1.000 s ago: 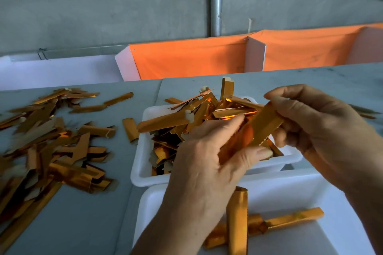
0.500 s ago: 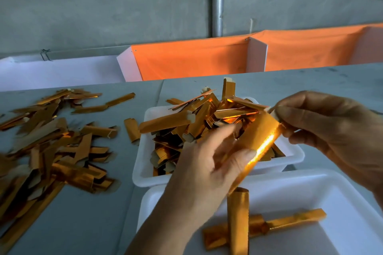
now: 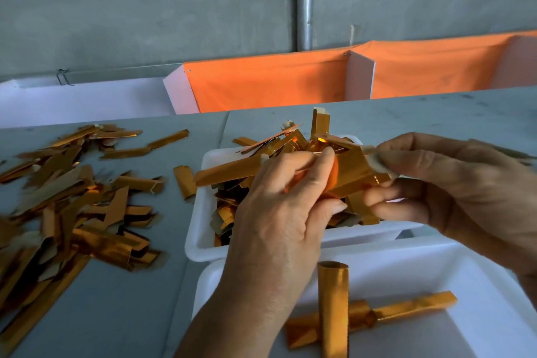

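Note:
Both hands hold one shiny gold foil piece (image 3: 353, 171) above the far white tray (image 3: 200, 241). My left hand (image 3: 284, 206) grips its left part between thumb and fingers. My right hand (image 3: 453, 186) pinches its right end, where a pale paper tab shows at the fingertips. The far tray is heaped with several gold foil pieces (image 3: 232, 171). The near white tray (image 3: 479, 293) holds a few folded gold pieces (image 3: 332, 308), one standing upright across two lying flat.
A loose pile of flat gold strips (image 3: 72, 203) covers the grey table's left side. One short strip (image 3: 185, 182) lies beside the far tray. Orange cloth panels (image 3: 261, 84) with white dividers stand behind the table, before a concrete wall with a metal pipe (image 3: 304, 0).
The held foil piece has risen and turned from a downward slant to nearly level. My right hand shifted left and closed on its right end; my left hand moved up with it.

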Available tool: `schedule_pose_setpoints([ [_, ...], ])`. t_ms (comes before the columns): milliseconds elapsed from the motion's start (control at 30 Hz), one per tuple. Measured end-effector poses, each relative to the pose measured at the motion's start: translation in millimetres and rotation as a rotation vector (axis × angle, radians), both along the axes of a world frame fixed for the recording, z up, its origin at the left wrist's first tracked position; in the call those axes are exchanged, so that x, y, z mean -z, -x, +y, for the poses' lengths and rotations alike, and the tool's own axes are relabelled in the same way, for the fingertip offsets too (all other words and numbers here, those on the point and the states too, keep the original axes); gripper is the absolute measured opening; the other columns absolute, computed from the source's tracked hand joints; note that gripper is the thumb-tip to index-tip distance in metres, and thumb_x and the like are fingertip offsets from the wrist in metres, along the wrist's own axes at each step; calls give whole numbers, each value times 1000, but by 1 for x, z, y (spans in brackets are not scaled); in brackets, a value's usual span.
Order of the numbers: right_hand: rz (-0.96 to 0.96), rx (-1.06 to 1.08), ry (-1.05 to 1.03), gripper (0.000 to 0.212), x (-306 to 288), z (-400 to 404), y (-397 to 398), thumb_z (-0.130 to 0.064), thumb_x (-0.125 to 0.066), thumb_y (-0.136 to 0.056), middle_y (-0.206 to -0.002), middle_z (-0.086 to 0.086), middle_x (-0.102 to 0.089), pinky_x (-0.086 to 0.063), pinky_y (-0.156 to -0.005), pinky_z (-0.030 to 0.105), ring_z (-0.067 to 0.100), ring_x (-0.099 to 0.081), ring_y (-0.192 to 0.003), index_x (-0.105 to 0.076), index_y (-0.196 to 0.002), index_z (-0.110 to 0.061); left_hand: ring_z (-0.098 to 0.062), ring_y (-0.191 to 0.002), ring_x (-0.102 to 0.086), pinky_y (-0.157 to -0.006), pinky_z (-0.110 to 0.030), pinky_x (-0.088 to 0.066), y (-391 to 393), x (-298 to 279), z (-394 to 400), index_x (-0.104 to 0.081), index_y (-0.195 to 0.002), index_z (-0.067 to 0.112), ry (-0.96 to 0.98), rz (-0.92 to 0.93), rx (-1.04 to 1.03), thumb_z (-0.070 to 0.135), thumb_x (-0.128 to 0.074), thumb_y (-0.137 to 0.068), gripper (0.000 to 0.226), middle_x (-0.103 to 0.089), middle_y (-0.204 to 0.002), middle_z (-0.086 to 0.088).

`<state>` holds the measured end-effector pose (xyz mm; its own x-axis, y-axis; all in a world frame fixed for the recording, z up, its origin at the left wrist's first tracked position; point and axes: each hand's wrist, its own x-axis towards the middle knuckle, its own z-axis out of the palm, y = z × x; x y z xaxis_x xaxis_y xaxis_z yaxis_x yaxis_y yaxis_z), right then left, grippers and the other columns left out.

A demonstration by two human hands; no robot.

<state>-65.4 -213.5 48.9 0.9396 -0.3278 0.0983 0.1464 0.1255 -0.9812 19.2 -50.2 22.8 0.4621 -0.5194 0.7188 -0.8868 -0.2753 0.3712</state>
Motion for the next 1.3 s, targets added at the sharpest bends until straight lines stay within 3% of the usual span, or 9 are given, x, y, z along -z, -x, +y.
schedule_pose_setpoints([
  [200, 48, 10, -99, 20, 2, 4, -4, -22, -71, -49, -57, 12, -63, -51, -42, 19, 15, -65, -49, -75, -68, -16, -16, -98, -63, -81, -22, -53, 0, -1, 1, -66, -117, 8, 17, -22, 17, 16, -72, -77, 42, -66, -108, -1],
  [367, 38, 46, -66, 13, 6, 7, -9, -18, -65, -63, -56, 9, -56, -46, -39, 19, 13, -54, -46, -74, -71, -18, -15, -92, -65, -77, -23, -55, 0, 1, 1, -72, -108, 10, 74, -60, -26, 15, -77, -71, 38, -69, -100, 1],
  [467, 41, 62, -90, 13, 8, 5, -9, -16, -63, -65, -55, 9, -56, -47, -39, 19, 13, -54, -45, -72, -75, -13, -16, -100, -63, -81, -27, -55, 1, 2, -1, -68, -115, 11, 38, -34, 8, 15, -74, -75, 41, -67, -107, 0],
  [600, 29, 31, -138, 11, 8, 6, -8, -11, -63, -67, -57, 11, -60, -51, -42, 19, 14, -61, -47, -70, -74, -8, -14, -112, -56, -92, -29, -51, 1, 5, -2, -62, -125, 16, -6, 85, 64, 25, -69, -83, 43, -61, -118, 4],
  [800, -20, 20, -3, 10, 8, 8, -8, -16, -66, -62, -57, 8, -60, -50, -43, 19, 13, -59, -49, -71, -71, -14, -8, -112, -57, -92, -19, -48, -1, 6, -1, -63, -124, 20, 63, 250, 123, 35, -67, -77, 50, -63, -117, 10],
  [933, -40, 5, 200, 13, 7, 4, -6, -7, -63, -77, -62, 9, -65, -52, -49, 20, 17, -64, -53, -70, -72, -17, -4, -105, -60, -86, -21, -52, -2, 8, -1, -67, -115, 25, 79, 367, 133, 44, -67, -69, 50, -65, -109, 15],
  [1067, -10, -12, 285, 29, 8, -3, -3, 2, -55, -91, -63, 17, -67, -54, -54, 22, 22, -68, -58, -70, -73, -15, 1, -98, -62, -77, -11, -51, -2, 11, -1, -66, -100, 33, 90, 546, 178, 50, -68, -61, 43, -68, -98, 18],
  [1167, -34, -90, 312, 6, 7, -7, 0, -19, -67, -79, -69, 19, -69, -55, -59, 24, 24, -70, -64, -72, -82, -19, 1, -93, -64, -72, -8, -49, -3, 11, -1, -65, -95, 33, 123, 603, 212, 49, -70, -59, 40, -68, -93, 18],
  [1300, 3, -250, 365, 50, 6, -16, 8, -56, -78, -63, -78, 15, -70, -57, -63, 29, 30, -71, -69, -73, -102, -25, -2, -93, -65, -78, -16, -53, -5, 10, 1, -64, -95, 32, 143, 631, 261, 46, -71, -61, 37, -70, -93, 17],
])
